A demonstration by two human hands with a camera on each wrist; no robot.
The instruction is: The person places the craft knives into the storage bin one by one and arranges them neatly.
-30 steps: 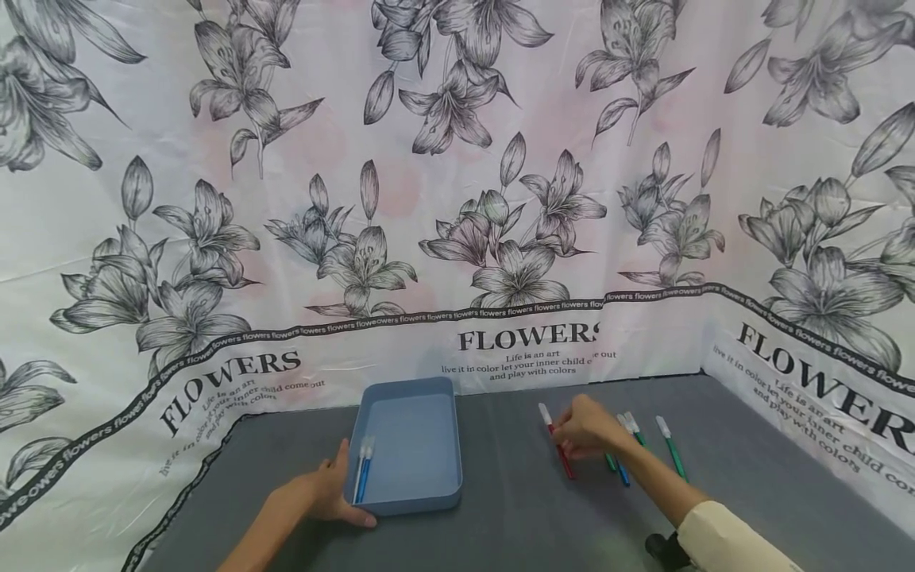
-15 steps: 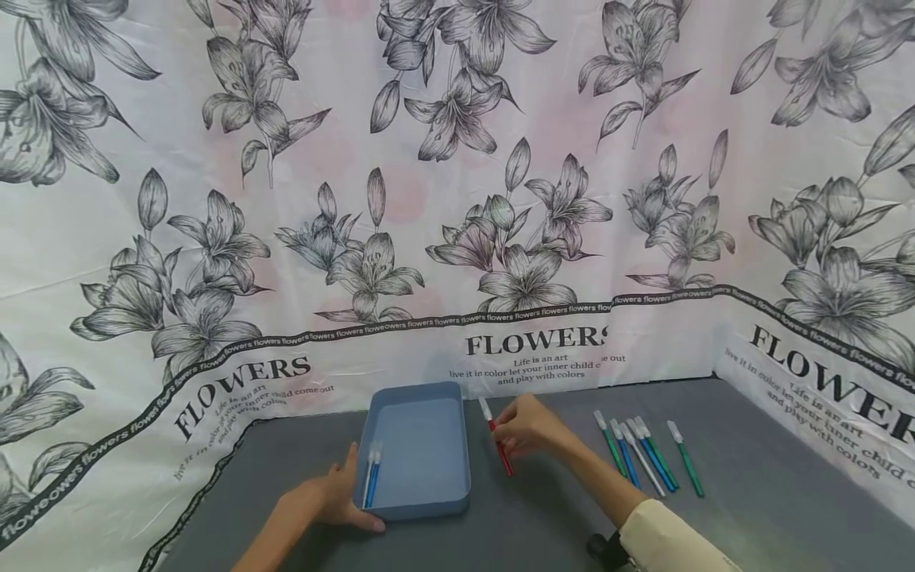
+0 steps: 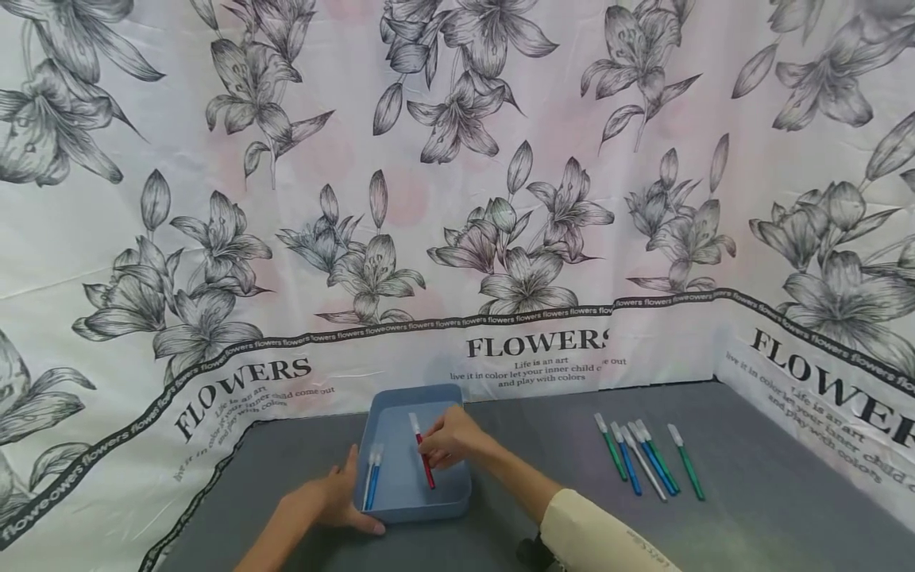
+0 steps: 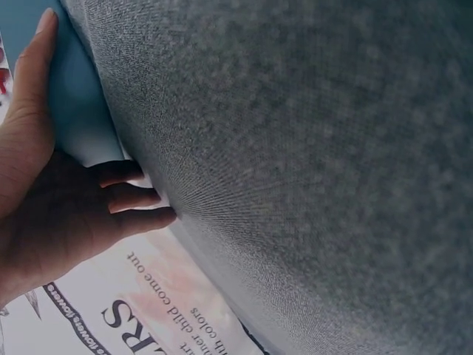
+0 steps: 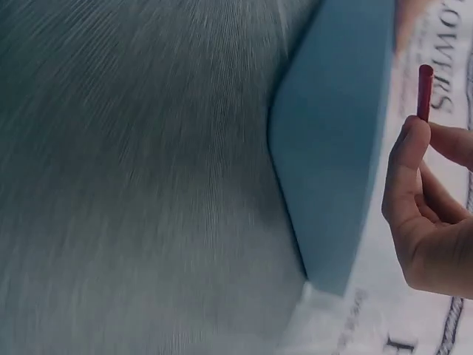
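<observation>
My right hand [image 3: 452, 438] pinches a red felt-tip pen [image 3: 425, 461] with a white cap over the blue tray [image 3: 462, 502]. The pen's capped end points away from me. In the right wrist view, its red end [image 5: 425, 92] sticks up from between thumb and fingers, above the level of the tray wall [image 5: 332, 133]. At the tray's front left corner my left hand [image 3: 332, 496] rests against the outside. Its thumb [image 4: 37, 63] lies straight along the front wall, the other fingers along the left side. Two pens [image 3: 372, 481], one blue and one whitish, lie inside along the left wall.
On the grey table [image 3: 543, 477] to the right lie several capped felt-tip pens [image 3: 643, 457], green, blue and whitish. One green pen [image 3: 688, 465] lies apart at their right. A flower-printed curtain [image 3: 400, 357] hangs along the table's back edge and sides.
My right hand has carried the red pen leftward from beside the other pens, across the table, to over the tray. The left hand has stayed at the tray's corner.
</observation>
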